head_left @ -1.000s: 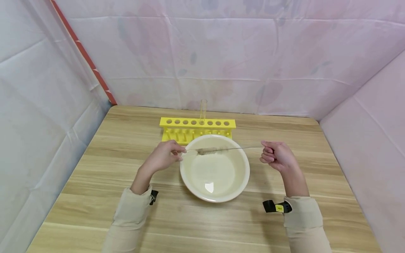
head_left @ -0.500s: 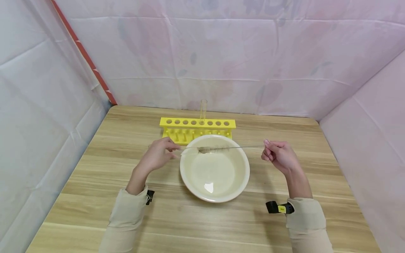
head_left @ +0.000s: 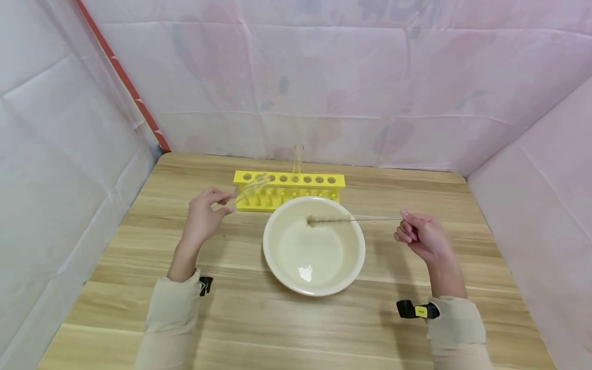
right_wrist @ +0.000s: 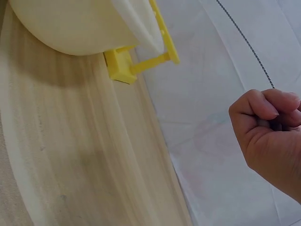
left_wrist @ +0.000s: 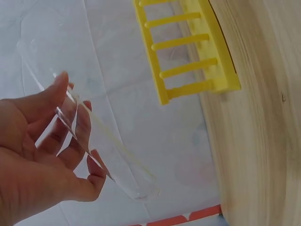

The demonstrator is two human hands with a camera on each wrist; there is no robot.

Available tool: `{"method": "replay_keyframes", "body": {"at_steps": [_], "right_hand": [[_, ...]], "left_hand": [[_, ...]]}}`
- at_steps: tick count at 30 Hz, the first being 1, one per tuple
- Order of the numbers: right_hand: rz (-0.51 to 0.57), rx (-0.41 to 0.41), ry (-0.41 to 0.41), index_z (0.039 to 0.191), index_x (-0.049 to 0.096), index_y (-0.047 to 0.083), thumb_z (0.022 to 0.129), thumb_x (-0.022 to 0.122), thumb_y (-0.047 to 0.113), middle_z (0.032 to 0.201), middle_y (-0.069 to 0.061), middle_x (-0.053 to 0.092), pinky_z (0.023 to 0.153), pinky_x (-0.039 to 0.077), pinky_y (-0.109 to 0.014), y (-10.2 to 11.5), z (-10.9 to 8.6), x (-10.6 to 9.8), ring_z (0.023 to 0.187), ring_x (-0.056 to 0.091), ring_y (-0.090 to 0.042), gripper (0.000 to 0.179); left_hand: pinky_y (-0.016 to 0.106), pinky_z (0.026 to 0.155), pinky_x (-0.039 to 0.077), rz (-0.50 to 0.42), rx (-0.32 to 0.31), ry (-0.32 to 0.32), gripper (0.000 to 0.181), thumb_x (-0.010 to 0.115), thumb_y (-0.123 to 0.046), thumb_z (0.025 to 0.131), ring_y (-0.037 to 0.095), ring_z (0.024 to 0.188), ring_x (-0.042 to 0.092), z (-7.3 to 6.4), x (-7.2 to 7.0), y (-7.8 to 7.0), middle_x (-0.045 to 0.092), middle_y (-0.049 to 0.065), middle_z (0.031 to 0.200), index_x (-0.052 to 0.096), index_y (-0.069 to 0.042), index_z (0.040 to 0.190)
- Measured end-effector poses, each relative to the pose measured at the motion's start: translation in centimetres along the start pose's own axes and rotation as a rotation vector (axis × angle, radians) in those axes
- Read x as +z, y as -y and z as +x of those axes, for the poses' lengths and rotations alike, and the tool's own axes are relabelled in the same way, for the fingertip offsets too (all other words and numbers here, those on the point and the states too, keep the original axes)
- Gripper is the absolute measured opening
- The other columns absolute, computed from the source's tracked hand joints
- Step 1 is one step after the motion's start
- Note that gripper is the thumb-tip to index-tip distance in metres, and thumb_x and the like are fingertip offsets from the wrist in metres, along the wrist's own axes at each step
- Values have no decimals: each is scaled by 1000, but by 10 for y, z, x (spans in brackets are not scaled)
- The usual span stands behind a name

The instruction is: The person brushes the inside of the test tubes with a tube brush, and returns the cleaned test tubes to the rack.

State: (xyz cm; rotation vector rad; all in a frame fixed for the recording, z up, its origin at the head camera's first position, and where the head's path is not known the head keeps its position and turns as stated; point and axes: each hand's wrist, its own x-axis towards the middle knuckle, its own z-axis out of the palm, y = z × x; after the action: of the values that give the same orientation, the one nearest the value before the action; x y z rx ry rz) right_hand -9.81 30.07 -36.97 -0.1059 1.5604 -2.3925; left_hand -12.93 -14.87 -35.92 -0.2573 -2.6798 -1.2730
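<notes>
My left hand pinches a clear glass test tube between thumb and fingers. The tube is tilted, its far end overlapping the left part of the yellow test tube rack in the head view. On the right, my right hand grips the thin twisted-wire handle of a test tube brush. Its tan bristles hang over the cream basin, apart from the tube. A second glass test tube stands upright in the rack, behind the basin.
The basin holds what looks like water, with a bright reflection in it. Basin and rack stand on a wood-grain table. Pale patterned cloth walls rise behind and at both sides.
My left hand has moved left and up with the tube, and the brush has come out of it. The right hand has shifted right and slightly down, still gripping the brush.
</notes>
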Motion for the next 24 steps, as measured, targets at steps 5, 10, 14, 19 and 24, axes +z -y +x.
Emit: {"method": "replay_keyframes", "body": {"at_steps": [5, 10, 14, 19, 24], "right_hand": [[-36, 15, -22, 55, 32, 0, 100, 25, 1, 53, -8, 16, 57, 19, -32, -6, -1, 2, 48, 19, -22, 45], [-55, 18, -28, 56, 31, 0, 99, 25, 1, 53, -8, 16, 55, 23, -30, -10, 0, 4, 48, 20, -21, 44], [-63, 23, -23, 56, 30, 0, 99, 25, 1, 53, -8, 15, 56, 20, -31, -13, 1, 4, 48, 20, -21, 44], [-65, 30, -24, 56, 29, 0, 99, 26, 1, 54, -9, 14, 56, 20, -31, -15, 2, 4, 48, 20, -20, 43], [-70, 37, -28, 56, 29, 0, 99, 27, 1, 53, -9, 15, 57, 19, -32, -15, 2, 4, 48, 20, -21, 43]], "left_hand": [[40, 74, 43, -67, -89, -96, 26, 69, -1, 79, 27, 89, 58, 7, -2, 0, 65, 15, 97, 68, -1, 105], [40, 82, 47, -134, -164, -145, 29, 67, -4, 81, 27, 95, 61, 17, -3, 0, 65, 16, 104, 65, 1, 110], [36, 81, 48, -180, -177, -196, 33, 69, -5, 80, 24, 96, 61, 28, -3, -3, 65, 15, 105, 64, 1, 111], [33, 81, 46, -212, -196, -235, 33, 72, -9, 78, 21, 92, 60, 46, 0, -4, 65, 14, 97, 66, -2, 110], [28, 80, 46, -291, -201, -236, 32, 73, -8, 77, 19, 94, 58, 62, 4, -3, 65, 13, 101, 67, -3, 108]]}}
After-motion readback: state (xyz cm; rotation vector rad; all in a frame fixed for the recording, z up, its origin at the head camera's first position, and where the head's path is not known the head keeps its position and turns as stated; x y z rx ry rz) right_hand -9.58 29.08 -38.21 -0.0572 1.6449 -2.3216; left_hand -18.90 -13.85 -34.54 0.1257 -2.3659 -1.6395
